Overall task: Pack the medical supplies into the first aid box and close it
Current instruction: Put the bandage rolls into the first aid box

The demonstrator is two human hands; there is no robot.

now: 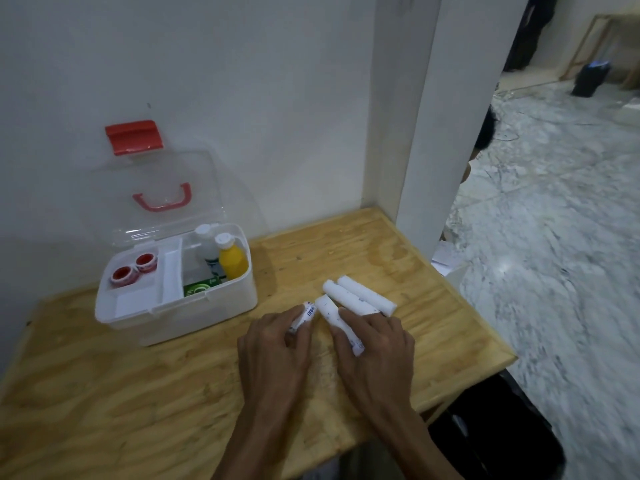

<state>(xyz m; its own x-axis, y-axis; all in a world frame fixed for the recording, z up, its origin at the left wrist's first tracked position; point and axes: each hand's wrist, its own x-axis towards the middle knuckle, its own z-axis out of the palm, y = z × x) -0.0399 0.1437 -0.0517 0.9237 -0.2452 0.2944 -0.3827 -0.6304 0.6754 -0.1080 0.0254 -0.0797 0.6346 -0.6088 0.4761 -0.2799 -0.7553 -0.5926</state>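
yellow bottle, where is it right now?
In the head view the yellow bottle stands upright in the right-hand compartment of the open first aid box, at the table's left rear, beside a white-capped clear bottle.

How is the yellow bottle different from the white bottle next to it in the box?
The yellow bottle has a bright yellow body, while the white bottle looks pale and see-through with a dark label low down. The yellow bottle stands nearer the box's right wall; the white bottle stands to its left, a bit farther back. Both have white caps, stand upright and share one compartment of the first aid box.
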